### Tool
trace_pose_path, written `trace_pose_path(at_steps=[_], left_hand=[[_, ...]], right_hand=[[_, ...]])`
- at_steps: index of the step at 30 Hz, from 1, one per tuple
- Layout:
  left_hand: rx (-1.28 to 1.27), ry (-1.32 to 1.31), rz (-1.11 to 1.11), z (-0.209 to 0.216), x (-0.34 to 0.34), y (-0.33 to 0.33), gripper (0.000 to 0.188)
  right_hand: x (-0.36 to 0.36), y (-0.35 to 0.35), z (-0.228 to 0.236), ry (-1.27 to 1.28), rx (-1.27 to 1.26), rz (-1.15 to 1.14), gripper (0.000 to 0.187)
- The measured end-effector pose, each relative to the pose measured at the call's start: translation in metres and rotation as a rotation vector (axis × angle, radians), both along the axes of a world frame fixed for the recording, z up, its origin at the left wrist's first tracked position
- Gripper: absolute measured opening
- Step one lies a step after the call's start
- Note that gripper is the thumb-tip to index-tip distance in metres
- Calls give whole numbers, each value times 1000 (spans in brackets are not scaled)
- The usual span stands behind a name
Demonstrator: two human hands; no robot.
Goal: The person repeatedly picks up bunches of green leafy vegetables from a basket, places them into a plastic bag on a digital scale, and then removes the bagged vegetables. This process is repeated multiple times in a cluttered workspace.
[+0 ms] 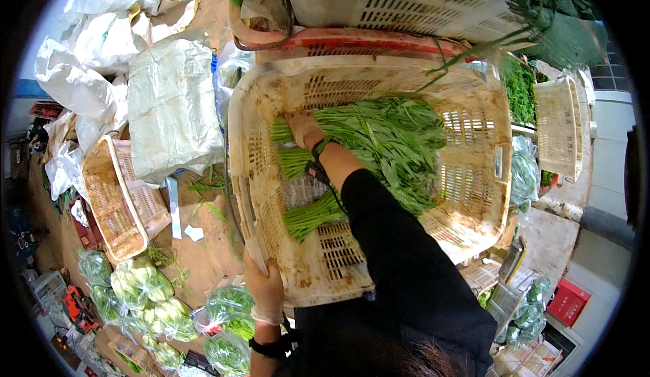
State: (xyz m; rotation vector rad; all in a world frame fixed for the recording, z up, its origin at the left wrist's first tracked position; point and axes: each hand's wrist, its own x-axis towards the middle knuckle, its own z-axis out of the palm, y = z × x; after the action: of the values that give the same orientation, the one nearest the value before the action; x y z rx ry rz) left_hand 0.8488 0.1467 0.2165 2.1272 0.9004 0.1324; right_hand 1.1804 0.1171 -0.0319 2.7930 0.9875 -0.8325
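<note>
Plastic crate [467,109], as I see it from afar, is part-filled: leafy green bundles [389,133] already lie inside, with bare patches between. I have the left hand [265,287] curled around its rim [253,240]; the right hand [306,131] touches stalks [280,132], its closure hidden from me.

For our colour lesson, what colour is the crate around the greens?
The crate is off-white with brown stains, seen best in the head view.

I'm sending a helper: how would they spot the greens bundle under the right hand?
Find the large, stained crate in the picture's centre. Inside, the greens bundle is the uppermost, stems pointing left. Unlike the bundles below, it has the right hand on its stems.
</note>
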Motion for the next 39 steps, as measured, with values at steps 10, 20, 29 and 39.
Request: trace_pose_path(at_steps=[10, 20, 29, 39], left_hand=[[-32, 2, 11, 0, -21, -1, 40], [347, -441, -378, 32, -28, -40, 62], [-2237, -134, -236, 58, -134, -160, 55], [-1408, -316, -515, 13, -151, -203, 55]], right_hand=[[-46, -122, 179, -65, 731, 88, 64], [-256, -373, 391, -789, 1316, -576, 55], [-492, -302, 369, -440, 871, 181, 48], [-447, -315, 293, 905, 1555, -1085, 45]])
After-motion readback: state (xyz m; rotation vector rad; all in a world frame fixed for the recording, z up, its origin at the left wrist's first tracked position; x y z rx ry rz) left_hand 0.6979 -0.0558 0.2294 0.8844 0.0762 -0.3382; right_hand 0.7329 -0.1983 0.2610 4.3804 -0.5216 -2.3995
